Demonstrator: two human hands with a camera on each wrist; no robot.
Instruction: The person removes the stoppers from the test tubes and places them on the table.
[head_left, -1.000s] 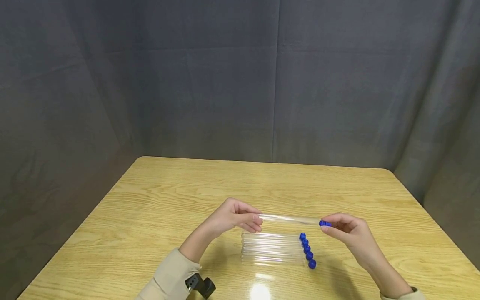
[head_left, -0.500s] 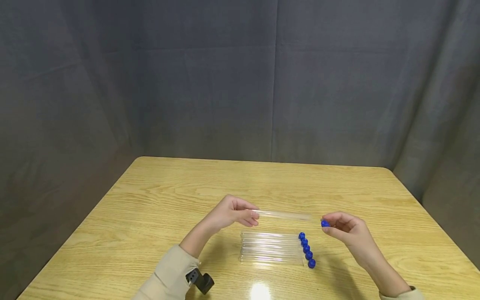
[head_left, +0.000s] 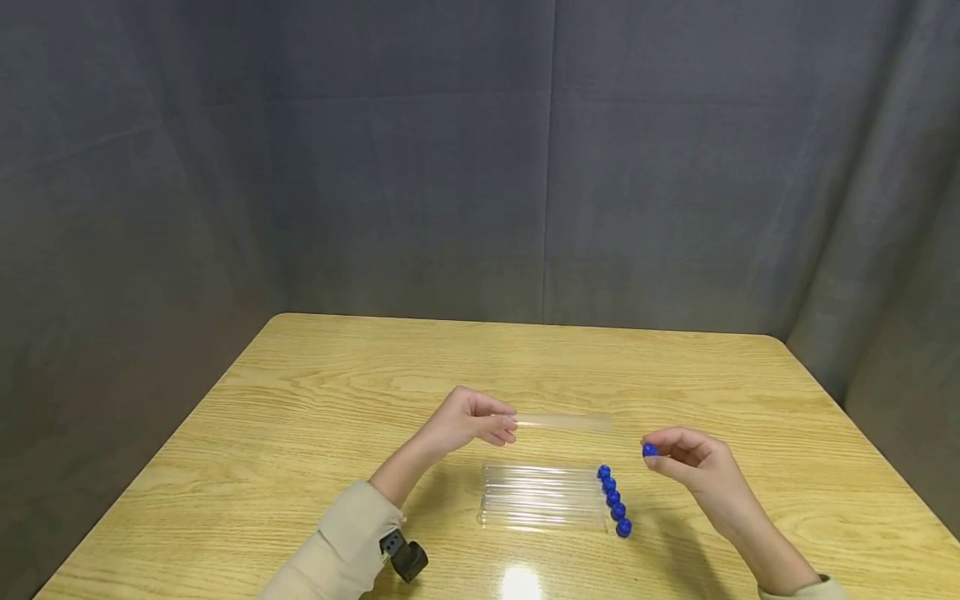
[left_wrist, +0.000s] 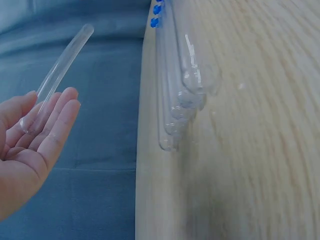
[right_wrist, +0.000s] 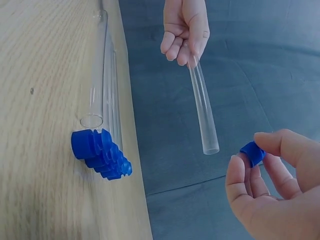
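Note:
My left hand [head_left: 472, 421] pinches a clear test tube [head_left: 566, 422] by its rounded end, above the table. The tube's uncapped mouth points right, plainly seen in the right wrist view on the tube [right_wrist: 204, 115]. To the right, my right hand [head_left: 693, 467] pinches a blue cap [right_wrist: 253, 153] between thumb and fingers, apart from the tube's mouth. Below both hands, several clear test tubes [head_left: 543, 496] lie side by side on the table. Off their right ends stands a slanting row of blue caps [head_left: 613, 497].
The wood-grain table [head_left: 337, 375] reaches back to a dark grey curtain [head_left: 412, 208], which also hangs at both sides. A black device [head_left: 405, 557] is strapped at the left sleeve [head_left: 345, 533].
The blue cap has come off the test tube's end. My left hand has drawn the tube left and slightly up; my right hand has stayed nearly in place with the cap.

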